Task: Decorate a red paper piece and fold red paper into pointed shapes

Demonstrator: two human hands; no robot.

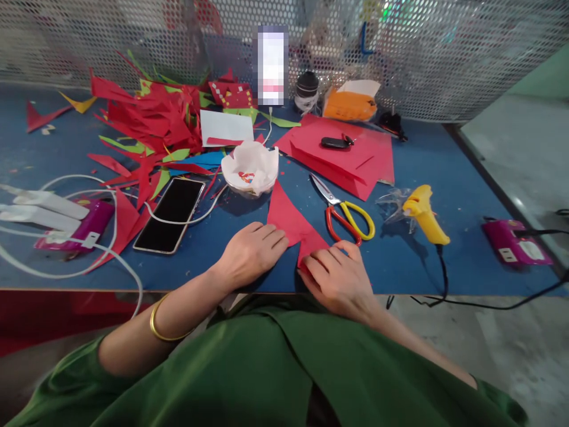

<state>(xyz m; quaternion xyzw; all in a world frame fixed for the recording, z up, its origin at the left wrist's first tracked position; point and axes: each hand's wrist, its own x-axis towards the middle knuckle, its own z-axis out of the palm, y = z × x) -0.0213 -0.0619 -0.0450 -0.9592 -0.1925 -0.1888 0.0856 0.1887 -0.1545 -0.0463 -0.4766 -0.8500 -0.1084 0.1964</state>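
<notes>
A folded piece of red paper (291, 218), pointed at the top and notched at its lower edge, lies on the blue table in front of me. My left hand (254, 252) is closed at its left corner, fingers side by side on the paper and thumb out of sight. On the other side, the curled fingers of my right hand (340, 276) grip the lower right part, covering that edge. Scissors (340, 210) with one red and one yellow handle lie just beyond my right hand, blades partly apart. A paper-lined bowl (249, 169) stands beyond the paper's tip.
A yellow glue gun (424, 213) and a purple power strip (515, 242) are at right. Red paper sheets (355, 169) lie behind the scissors. At left are a phone (169, 214), white cables, another purple strip (100, 222) and piled paper scraps (155, 115). Mesh (422, 59) closes the back.
</notes>
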